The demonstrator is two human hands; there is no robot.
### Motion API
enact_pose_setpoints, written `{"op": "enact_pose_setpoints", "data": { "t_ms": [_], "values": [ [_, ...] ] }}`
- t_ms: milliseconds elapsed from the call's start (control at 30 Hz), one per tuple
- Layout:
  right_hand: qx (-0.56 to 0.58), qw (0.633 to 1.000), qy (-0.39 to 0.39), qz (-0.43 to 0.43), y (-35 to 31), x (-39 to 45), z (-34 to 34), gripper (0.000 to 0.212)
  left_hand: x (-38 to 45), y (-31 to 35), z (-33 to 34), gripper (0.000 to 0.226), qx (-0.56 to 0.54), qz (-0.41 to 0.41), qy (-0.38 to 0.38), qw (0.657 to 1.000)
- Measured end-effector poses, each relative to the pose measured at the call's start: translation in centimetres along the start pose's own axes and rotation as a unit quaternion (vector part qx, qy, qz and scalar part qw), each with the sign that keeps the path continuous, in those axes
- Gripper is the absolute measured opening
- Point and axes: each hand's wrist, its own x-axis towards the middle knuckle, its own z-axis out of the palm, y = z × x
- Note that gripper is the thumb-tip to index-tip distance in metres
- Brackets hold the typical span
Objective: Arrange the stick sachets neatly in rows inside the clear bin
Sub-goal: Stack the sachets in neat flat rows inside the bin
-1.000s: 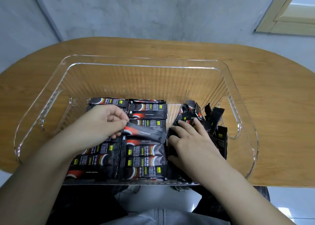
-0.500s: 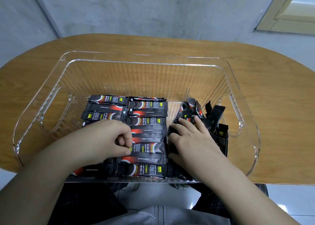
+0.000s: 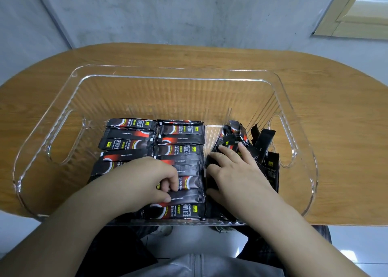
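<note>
A clear plastic bin (image 3: 63, 100) stands on the wooden table. Black stick sachets lie flat inside it in two rows: a left row (image 3: 128, 136) and a middle row (image 3: 181, 148). A loose jumble of sachets (image 3: 262, 142) is heaped at the bin's right end, some standing on end. My left hand (image 3: 147, 180) is curled near the front of the middle row, thumb and fingertips pinching the left end of one sachet (image 3: 189, 194) that lies in line with the others. My right hand (image 3: 235, 171) rests on the loose pile, fingers spread; it hides the sachets beneath it.
The far half of the bin floor (image 3: 168, 100) holds no sachets. Cut-out handles (image 3: 281, 142) pierce both end walls. The table (image 3: 336, 129) extends right and left of the bin, and its near edge runs just under the bin's front wall. A grey wall rises behind.
My left hand carried a tilted sachet from the middle of the rows toward the front and laid it flat in the middle row. My right hand stayed on the pile.
</note>
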Motion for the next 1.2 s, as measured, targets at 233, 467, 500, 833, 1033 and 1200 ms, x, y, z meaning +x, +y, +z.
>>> {"op": "enact_pose_setpoints", "data": {
  "t_ms": [233, 467, 500, 833, 1033, 1200],
  "values": [
    [0.021, 0.997, -0.072, 0.013, 0.0, 0.0, -0.5, 0.047, 0.3, 0.4, -0.4, 0.02, -0.018, 0.024, 0.023, 0.999],
    [0.019, 0.983, -0.18, 0.016, 0.0, 0.3, -2.0, 0.046, 4.2, 3.4, -4.2, 0.013, -0.032, 0.123, 0.181, 0.975],
    [0.008, 0.985, -0.173, 0.02, -0.4, 0.4, -2.4, 0.045, 5.3, 4.3, -4.7, 0.017, -0.036, 0.148, 0.187, 0.971],
    [0.011, 0.997, -0.066, 0.031, -0.4, 0.2, -0.6, 0.039, 13.2, 9.9, -6.2, 0.031, -0.084, 0.162, 0.006, 0.983],
    [0.013, 0.999, -0.043, 0.017, -0.3, 0.1, -0.3, 0.037, 13.5, 9.8, -5.9, 0.021, -0.183, 0.189, -0.02, 0.965],
    [0.006, 1.0, -0.012, 0.016, -0.4, 0.2, 0.0, 0.04, 13.5, 9.5, -6.1, 0.015, -0.23, 0.207, -0.03, 0.95]
  ]
}}
